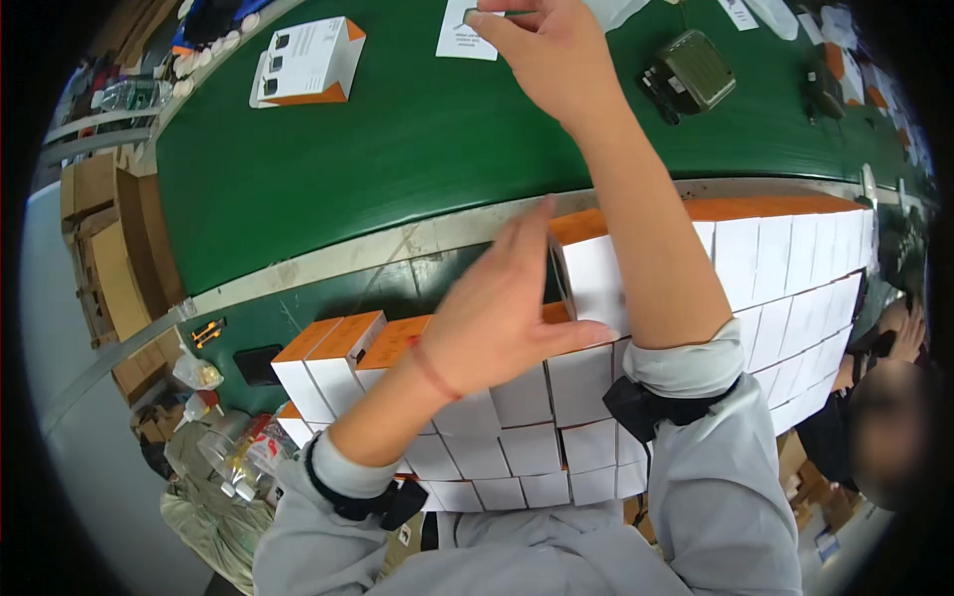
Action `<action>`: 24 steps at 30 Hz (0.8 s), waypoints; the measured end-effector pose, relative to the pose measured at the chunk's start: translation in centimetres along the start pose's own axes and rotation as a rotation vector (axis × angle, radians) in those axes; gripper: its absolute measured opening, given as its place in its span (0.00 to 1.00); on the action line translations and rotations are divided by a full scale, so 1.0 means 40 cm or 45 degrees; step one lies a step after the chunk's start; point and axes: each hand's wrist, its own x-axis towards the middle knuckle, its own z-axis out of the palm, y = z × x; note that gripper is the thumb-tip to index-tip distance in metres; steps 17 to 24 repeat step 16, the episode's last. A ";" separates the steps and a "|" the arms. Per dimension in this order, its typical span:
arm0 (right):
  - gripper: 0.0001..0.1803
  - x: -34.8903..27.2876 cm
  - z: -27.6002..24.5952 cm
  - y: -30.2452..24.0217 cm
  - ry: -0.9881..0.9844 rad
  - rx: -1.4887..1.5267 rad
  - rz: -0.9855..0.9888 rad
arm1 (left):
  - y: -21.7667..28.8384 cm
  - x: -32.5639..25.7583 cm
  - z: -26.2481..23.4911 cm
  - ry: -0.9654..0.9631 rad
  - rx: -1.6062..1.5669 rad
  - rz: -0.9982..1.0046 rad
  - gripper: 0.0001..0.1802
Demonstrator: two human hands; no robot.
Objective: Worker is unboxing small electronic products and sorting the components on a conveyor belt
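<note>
Out over the green belt, my right hand is closed in a pinch, thumb and fingers at the edge of a white printed leaflet. The picture's upper edge cuts off part of its fingers. My left hand is stretched open, thumb spread to the right, above the stacked white boxes with orange tops. It is beside a taller-standing white box; whether it touches that box I cannot tell. A white and orange box lies on the belt at the upper left.
A dark green boxy device sits on the belt at the upper right. More white boxes are stacked at the right. Cardboard and plastic bottles are at the left. Another person's hand shows at the far right.
</note>
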 end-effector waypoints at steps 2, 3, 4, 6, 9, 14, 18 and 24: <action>0.15 0.002 0.002 -0.011 0.028 0.016 0.003 | -0.041 0.030 0.030 -0.088 -0.093 0.015 0.55; 0.14 0.001 -0.005 -0.009 0.050 0.011 0.030 | -0.054 0.051 0.039 -0.190 -0.213 0.022 0.57; 0.14 0.003 -0.008 -0.007 0.056 0.014 0.021 | -0.070 0.059 0.019 -0.324 -0.402 -0.060 0.58; 0.14 0.005 -0.028 0.017 0.069 0.070 0.058 | -0.066 0.059 -0.031 -0.345 -0.612 -0.216 0.52; 0.13 0.017 -0.040 0.029 0.084 -0.004 0.035 | -0.068 0.060 -0.114 -0.057 -0.891 -0.300 0.54; 0.20 0.012 -0.001 0.025 -0.009 -0.051 0.015 | -0.076 0.062 -0.054 0.349 -0.017 0.010 0.62; 0.21 0.011 0.007 0.025 -0.099 -0.090 0.027 | -0.089 0.079 -0.073 0.352 0.060 -0.156 0.65; 0.21 0.011 0.007 0.025 -0.099 -0.090 0.027 | -0.089 0.079 -0.073 0.352 0.060 -0.156 0.65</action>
